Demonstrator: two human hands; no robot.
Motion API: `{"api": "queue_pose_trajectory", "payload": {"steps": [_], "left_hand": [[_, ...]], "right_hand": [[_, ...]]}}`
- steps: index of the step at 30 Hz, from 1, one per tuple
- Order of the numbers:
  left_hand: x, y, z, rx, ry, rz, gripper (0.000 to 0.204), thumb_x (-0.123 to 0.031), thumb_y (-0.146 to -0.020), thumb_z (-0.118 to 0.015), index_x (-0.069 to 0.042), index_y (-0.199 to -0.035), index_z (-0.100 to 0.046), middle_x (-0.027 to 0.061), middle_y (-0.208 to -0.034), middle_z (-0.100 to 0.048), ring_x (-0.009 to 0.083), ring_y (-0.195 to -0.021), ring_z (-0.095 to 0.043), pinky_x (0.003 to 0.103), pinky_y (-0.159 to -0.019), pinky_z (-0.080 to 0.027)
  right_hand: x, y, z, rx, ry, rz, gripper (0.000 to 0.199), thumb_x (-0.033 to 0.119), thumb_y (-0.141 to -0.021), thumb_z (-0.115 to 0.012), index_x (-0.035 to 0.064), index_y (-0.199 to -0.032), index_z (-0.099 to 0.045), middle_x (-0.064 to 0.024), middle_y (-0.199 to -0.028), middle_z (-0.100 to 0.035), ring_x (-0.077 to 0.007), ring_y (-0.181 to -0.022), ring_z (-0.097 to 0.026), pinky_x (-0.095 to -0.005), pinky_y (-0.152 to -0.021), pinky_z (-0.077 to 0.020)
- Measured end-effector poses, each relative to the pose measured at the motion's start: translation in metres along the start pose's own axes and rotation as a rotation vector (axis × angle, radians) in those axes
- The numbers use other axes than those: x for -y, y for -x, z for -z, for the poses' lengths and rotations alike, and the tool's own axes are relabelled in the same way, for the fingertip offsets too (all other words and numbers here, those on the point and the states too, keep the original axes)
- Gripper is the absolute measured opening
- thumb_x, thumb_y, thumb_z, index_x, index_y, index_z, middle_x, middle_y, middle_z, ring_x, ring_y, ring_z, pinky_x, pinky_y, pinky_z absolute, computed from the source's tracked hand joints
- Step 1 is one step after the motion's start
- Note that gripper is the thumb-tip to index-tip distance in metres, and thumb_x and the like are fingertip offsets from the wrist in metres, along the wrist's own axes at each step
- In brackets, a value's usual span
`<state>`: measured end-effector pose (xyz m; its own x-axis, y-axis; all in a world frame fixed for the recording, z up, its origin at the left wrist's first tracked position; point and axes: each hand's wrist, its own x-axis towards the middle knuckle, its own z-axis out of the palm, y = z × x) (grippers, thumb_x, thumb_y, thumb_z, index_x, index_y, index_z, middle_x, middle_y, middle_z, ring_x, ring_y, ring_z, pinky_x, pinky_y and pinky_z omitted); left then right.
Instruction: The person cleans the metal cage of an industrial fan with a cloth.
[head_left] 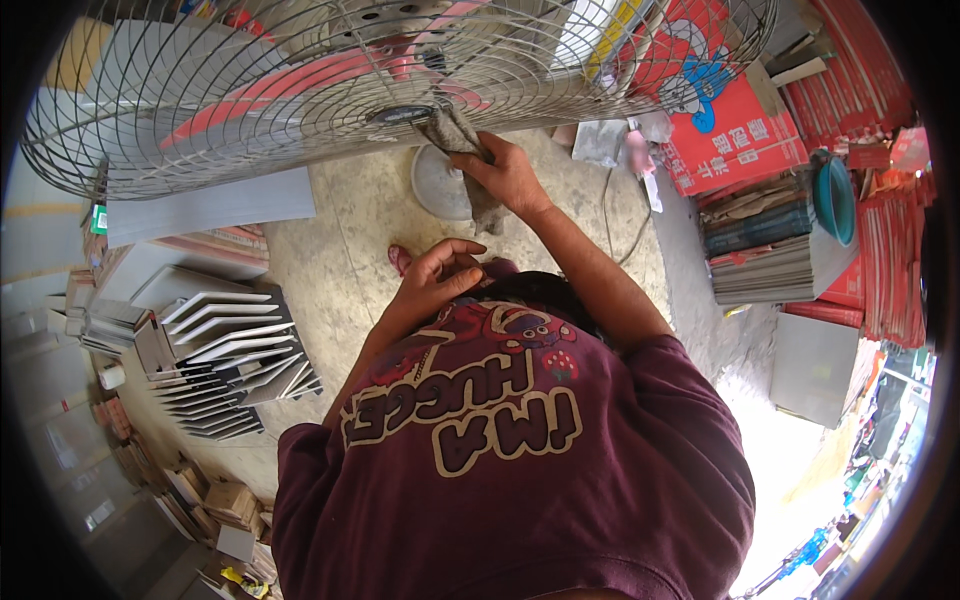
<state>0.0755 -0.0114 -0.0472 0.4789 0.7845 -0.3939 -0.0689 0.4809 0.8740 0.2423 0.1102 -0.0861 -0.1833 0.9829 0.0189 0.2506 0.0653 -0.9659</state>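
A large fan with a round wire guard (300, 110) and red blades spans the top of the head view. My right hand (508, 178) grips a grey-brown cloth (462, 140) and holds it against the guard beside the dark hub badge (400, 114). Part of the cloth hangs below the fingers. My left hand (436, 278) is held in front of my body, lower than the right, fingers loosely curved and apart, with nothing in it. Behind the cloth, on the floor, shows a pale round disc (440, 182), perhaps the fan's base.
Upright sample tiles (225, 340) stand in a rack at left, with stacked boxes (232, 503) behind. At right are a red carton (735, 140), piled red boxes (893, 265), a teal basin (834, 200) and a grey slab (815, 368). A cable (608, 215) trails over the concrete floor.
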Motion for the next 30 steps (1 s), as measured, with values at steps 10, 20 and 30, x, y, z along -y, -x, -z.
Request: {"api": "queue_pose_trajectory", "payload": {"steps": [10, 20, 30], "left_hand": [[-0.005, -0.004, -0.003, 0.004, 0.0, 0.014, 0.036, -0.017, -0.09, -0.06, 0.0, -0.12, -0.05, 0.0065, -0.095, -0.061, 0.013, -0.092, -0.056, 0.026, -0.084, -0.043], [-0.004, -0.01, -0.003, 0.035, -0.006, 0.018, 0.035, -0.015, -0.09, -0.06, -0.001, -0.12, -0.049, 0.0062, -0.096, -0.06, 0.0123, -0.091, -0.055, 0.026, -0.083, -0.042], [-0.006, -0.012, -0.005, 0.033, -0.025, 0.011, 0.035, -0.017, -0.09, -0.06, -0.001, -0.119, -0.05, 0.0063, -0.094, -0.061, 0.0115, -0.089, -0.054, 0.025, -0.081, -0.041]], "right_hand": [[-0.063, -0.009, 0.009, -0.119, -0.204, -0.152, 0.031, 0.026, -0.078, -0.069, 0.0, -0.093, -0.063, -0.0085, -0.071, -0.062, -0.0133, -0.065, -0.052, -0.03, -0.064, -0.0448], [-0.098, -0.008, 0.04, -0.31, -0.278, -0.274, 0.025, 0.02, -0.079, -0.068, -0.0022, -0.09, -0.064, -0.0081, -0.076, -0.068, -0.011, -0.07, -0.062, -0.0258, -0.065, -0.0475], [-0.17, -0.005, 0.085, -0.701, -0.318, -0.452, 0.029, 0.027, -0.075, -0.071, -0.0008, -0.082, -0.066, -0.0045, -0.073, -0.065, -0.0101, -0.063, -0.054, -0.0294, -0.059, -0.0446]]}}
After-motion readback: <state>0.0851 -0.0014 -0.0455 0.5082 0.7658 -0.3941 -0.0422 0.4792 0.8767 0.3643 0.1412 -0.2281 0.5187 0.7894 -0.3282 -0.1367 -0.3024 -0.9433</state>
